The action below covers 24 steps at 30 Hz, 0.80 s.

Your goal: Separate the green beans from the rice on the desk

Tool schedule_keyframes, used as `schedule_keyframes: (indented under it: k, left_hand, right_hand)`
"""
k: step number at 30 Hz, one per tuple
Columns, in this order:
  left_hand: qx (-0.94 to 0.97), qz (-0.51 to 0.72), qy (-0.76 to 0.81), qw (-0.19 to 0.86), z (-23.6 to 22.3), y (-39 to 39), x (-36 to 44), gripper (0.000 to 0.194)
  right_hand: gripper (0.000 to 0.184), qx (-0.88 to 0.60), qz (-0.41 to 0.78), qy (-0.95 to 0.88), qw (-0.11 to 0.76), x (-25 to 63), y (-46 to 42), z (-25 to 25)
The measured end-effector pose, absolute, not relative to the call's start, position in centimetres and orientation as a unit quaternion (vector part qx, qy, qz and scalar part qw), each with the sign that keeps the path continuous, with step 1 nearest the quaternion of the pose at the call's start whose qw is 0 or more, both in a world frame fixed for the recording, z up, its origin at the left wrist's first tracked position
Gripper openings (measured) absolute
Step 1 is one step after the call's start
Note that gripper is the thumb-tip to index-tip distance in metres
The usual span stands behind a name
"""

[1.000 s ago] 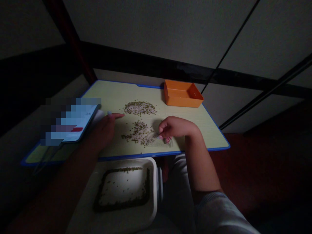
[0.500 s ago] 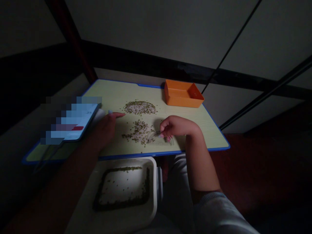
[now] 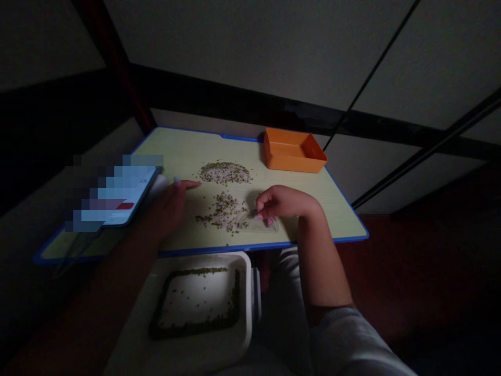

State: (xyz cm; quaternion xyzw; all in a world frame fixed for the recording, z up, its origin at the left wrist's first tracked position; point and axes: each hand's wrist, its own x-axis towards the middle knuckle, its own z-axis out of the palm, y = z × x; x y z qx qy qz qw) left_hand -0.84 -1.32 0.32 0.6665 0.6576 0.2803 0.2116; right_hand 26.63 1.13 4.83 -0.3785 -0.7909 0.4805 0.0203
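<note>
Little has moved since a second ago: my right grip (image 3: 282,200) and the clear plastic piece (image 3: 255,225) in it sit a touch farther from the near edge of the bench (image 3: 336,222), while both piles lie as they did. My right thumb and finger are pinched together on that piece, by its curved side; its straight side, the long one, runs nearly parallel to the near edge.

What counts is that the nearer pile (image 3: 221,211) of pale and green grains lies directly left of my right grip, off toward the left edge, and the piece's left end meets the pile's right fringe; whether it overlaps grains there I cannot tell. The right is therefore the closer hand to it.

My left grip (image 3: 172,206) comes in from the left edge with the index finger stretched out, its tip just beside the left end of the farther pile (image 3: 226,173), whose long axis runs along the far edge. Its other fingers are lost in shadow, so I cannot tell whether they close on anything. The orange box (image 3: 295,163) stands at the far right corner.
</note>
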Motion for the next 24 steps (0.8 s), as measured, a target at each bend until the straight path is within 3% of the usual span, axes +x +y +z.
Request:
schedule_keyframes:
  k: [19, 24]
  left_hand:
    - [0.668, 0.266, 0.667, 0.193, 0.39, -1.28, -0.94, 0.059]
    - [0.671, 0.271, 0.66, 0.202, 0.25, -1.12, -1.0, 0.059]
  right_hand:
    - [0.016, -0.342, 0.52, -0.782, 0.035, 27.17, 1.06, 4.99]
    - [0.015, -0.349, 0.518, -0.781, -0.005, 27.19, 1.13, 5.0]
